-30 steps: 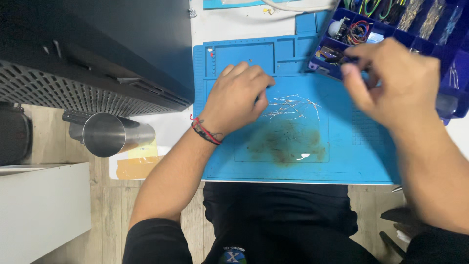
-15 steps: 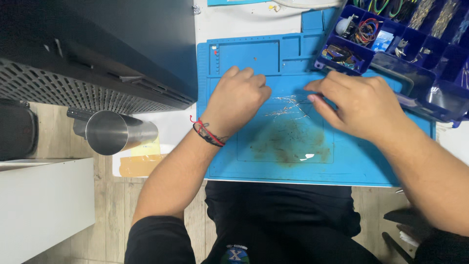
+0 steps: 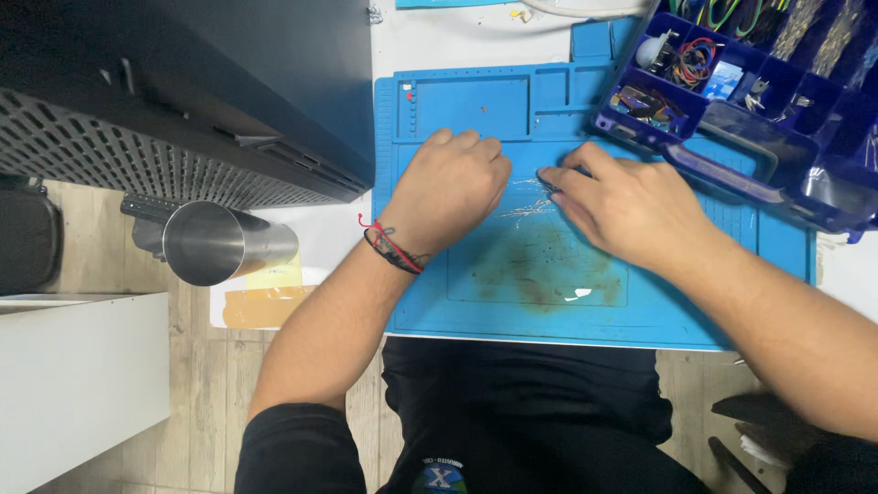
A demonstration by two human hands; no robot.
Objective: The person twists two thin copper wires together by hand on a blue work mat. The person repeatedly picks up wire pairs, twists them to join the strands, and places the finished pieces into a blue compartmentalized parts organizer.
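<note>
Pinching thin wires (image 3: 529, 209) on the blue mat (image 3: 695, 302), my right hand (image 3: 631, 206) works; my left hand (image 3: 448, 197) rests clenched. Beside them, my purple organizer box (image 3: 732, 160) holds coiled wires (image 3: 695, 62) and small parts.

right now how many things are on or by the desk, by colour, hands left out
blue: 2, the silicone work mat and the compartment organiser box
silver: 2, the metal cup and the thin wire strands lying between the left hand and the right hand
black: 1, the perforated case
total: 5
</note>
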